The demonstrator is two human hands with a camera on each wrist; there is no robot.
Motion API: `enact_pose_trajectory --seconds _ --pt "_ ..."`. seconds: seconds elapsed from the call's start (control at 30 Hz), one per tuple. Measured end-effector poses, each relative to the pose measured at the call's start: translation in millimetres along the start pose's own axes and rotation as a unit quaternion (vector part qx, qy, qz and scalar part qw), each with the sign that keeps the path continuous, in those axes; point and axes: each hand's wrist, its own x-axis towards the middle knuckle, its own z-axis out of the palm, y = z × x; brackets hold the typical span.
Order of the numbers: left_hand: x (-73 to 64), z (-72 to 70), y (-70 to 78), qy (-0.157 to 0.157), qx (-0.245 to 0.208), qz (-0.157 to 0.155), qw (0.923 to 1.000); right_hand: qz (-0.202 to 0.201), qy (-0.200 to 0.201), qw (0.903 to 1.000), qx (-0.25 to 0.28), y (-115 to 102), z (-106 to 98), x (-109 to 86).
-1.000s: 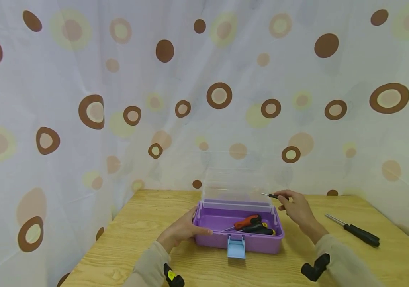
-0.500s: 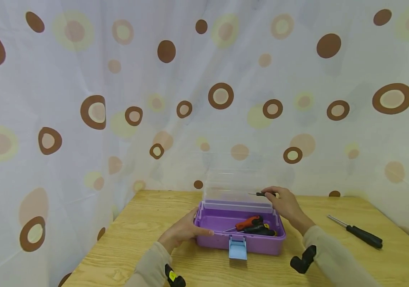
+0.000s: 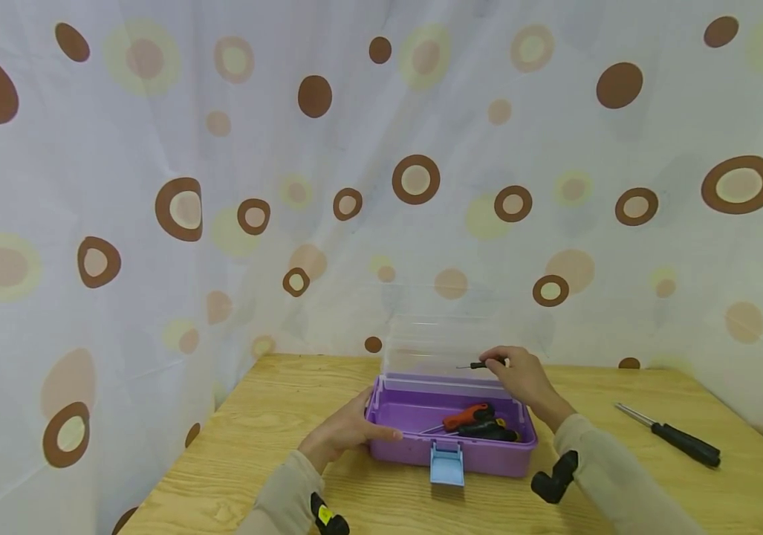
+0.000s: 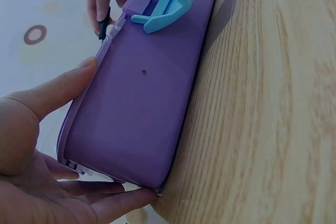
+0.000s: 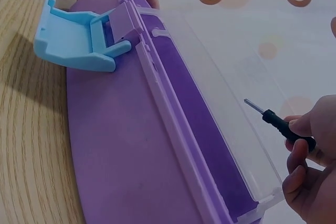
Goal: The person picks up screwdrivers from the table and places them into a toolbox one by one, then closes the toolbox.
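A purple toolbox point(image 3: 408, 452) stands on the table with its clear lid point(image 3: 421, 349) raised at the back and its light blue latch point(image 3: 446, 469) hanging down in front. My left hand point(image 3: 344, 431) holds its left end; the thumb lies along the front rim and the fingers reach around the end wall. Above the box's right rear part, my right hand point(image 3: 521, 379) pinches a small black screwdriver point(image 5: 281, 124), its metal tip pointing left. Inside the box lie a red-and-black screwdriver point(image 3: 466, 417) and black-handled tools point(image 3: 488, 430), partly hidden by the front wall.
A larger screwdriver-like tool point(image 3: 685, 444) with a black handle and long metal shaft lies to the right on the wooden table point(image 3: 234, 446). Behind the table hangs a white dotted curtain point(image 3: 328, 148).
My right hand has moved left with the small screwdriver, from beside the box's right end to above its right rear part. My left hand keeps its hold on the toolbox.
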Motion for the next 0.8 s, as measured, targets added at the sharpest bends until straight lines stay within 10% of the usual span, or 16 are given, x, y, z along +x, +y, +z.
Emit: enact_pose_trajectory --seconds 0.8 --pt "1.0 0.4 -0.5 -0.003 -0.015 -0.006 0.9999 -0.009 -0.030 0.9993 0.022 3.3 -20.3 -7.0"
